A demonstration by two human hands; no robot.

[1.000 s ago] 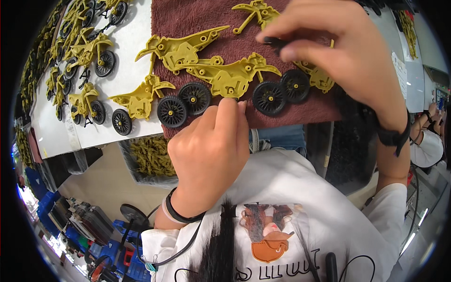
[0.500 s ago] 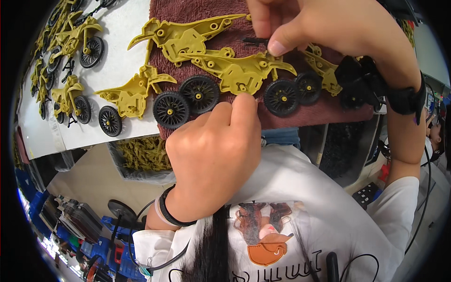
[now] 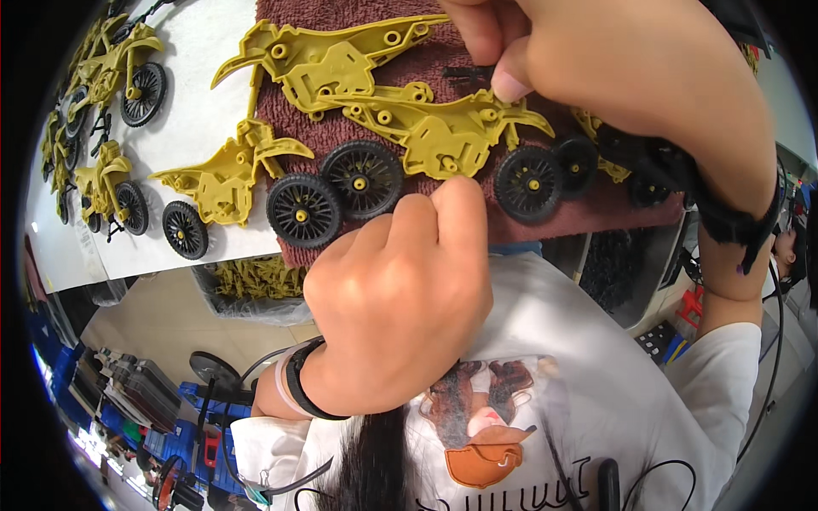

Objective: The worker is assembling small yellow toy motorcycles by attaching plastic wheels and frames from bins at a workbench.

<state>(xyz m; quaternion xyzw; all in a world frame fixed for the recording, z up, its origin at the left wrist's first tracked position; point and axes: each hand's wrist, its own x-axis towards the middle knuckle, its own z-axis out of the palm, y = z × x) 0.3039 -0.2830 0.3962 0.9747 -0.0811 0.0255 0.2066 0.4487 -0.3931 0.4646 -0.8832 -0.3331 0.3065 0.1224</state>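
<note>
A yellow-green toy motorcycle body half (image 3: 443,140) lies inner side up on the dark red towel, pegs and sockets showing. My left hand (image 3: 400,281) is closed at its lower edge, index finger and thumb against it, the other fingers curled under. Above the body's front end, my right hand (image 3: 588,77) pinches a thin black handlebar (image 3: 467,73) between thumb and fingers; part of it is hidden. Black spoked wheels with yellow hubs sit close by: one wheel (image 3: 528,184) by the front fork, another wheel (image 3: 361,180) behind.
Another body half (image 3: 319,68) lies beyond, and one with a wheel (image 3: 226,183) rests to the left. Assembled toy motorcycles (image 3: 111,187) stand on the white table (image 3: 183,102). Below the table edge is a lined bin of yellow parts (image 3: 260,285). The towel (image 3: 588,217) reaches the near edge.
The view has shifted slightly closer. My right wrist has swung lower while its fingertips stay near the body's front. My left hand keeps its place at the body's lower edge.
</note>
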